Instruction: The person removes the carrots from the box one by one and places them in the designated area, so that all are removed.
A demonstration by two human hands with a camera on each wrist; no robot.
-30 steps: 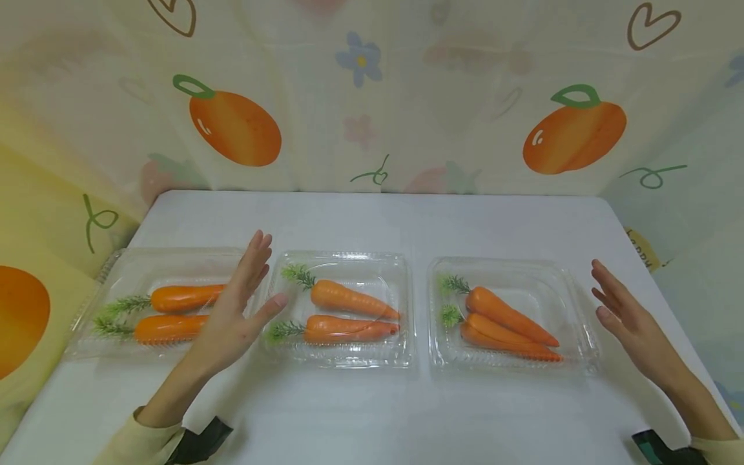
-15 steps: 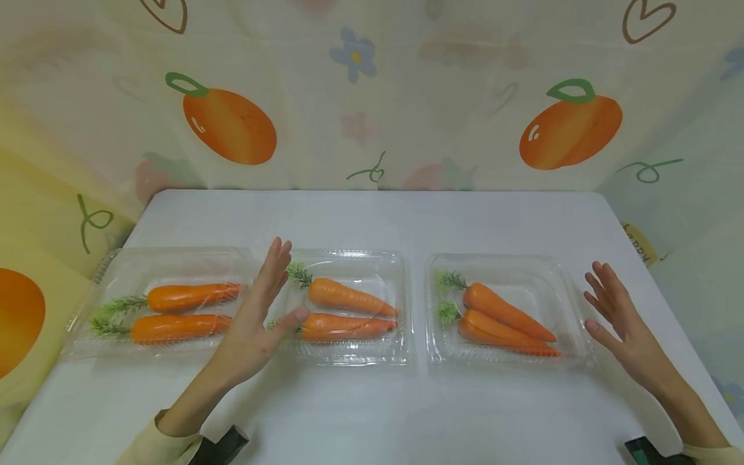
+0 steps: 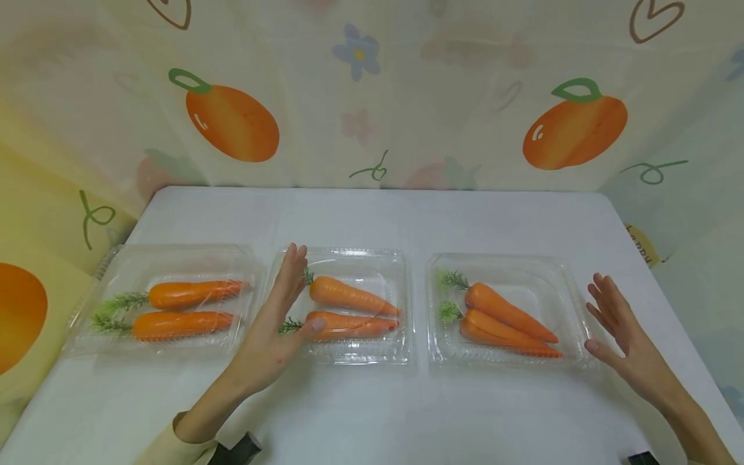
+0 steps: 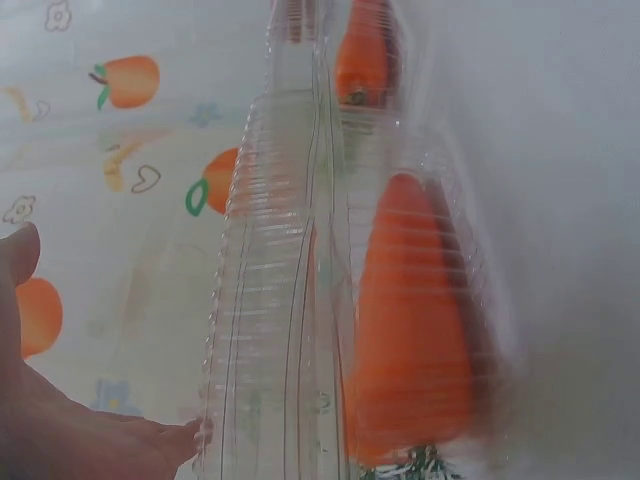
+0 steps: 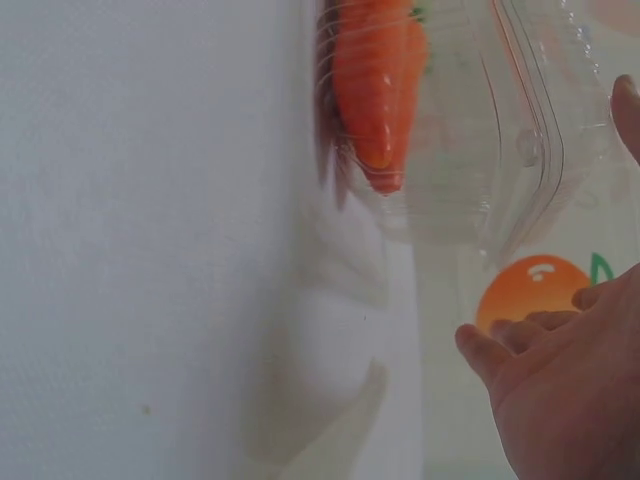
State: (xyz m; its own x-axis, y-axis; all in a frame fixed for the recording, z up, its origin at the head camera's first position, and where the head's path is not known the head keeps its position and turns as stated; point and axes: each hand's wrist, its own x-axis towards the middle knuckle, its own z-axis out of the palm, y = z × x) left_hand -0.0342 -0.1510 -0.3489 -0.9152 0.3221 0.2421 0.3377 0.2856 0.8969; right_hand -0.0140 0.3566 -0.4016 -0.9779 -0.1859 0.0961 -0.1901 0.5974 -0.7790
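Three clear plastic clamshell boxes stand in a row on the table, each with two carrots inside. In the head view my left hand [image 3: 268,345] hovers with straight fingers and thumb apart, in front of the left part of the middle box [image 3: 372,263]. It partly hides that box's carrot [image 3: 349,295] tops. To its left lies the left box [image 3: 174,261]. My right hand [image 3: 636,355], fingers extended, is beside the right edge of the right box [image 3: 537,278], where two carrots [image 3: 508,310] touch. Neither hand holds anything. In the left wrist view a carrot [image 4: 410,320] shows through plastic.
The white table [image 3: 383,420] runs up to a patterned cloth [image 3: 407,84] at the back, printed with oranges and flowers. Similar cloth hangs at both sides. A dark strap [image 3: 235,450] sits at my left wrist.
My left hand has drifted right, from over the left box's edge to the middle box, uncovering the left carrots' tips. The right hand has shifted only slightly. The boxes stay put.
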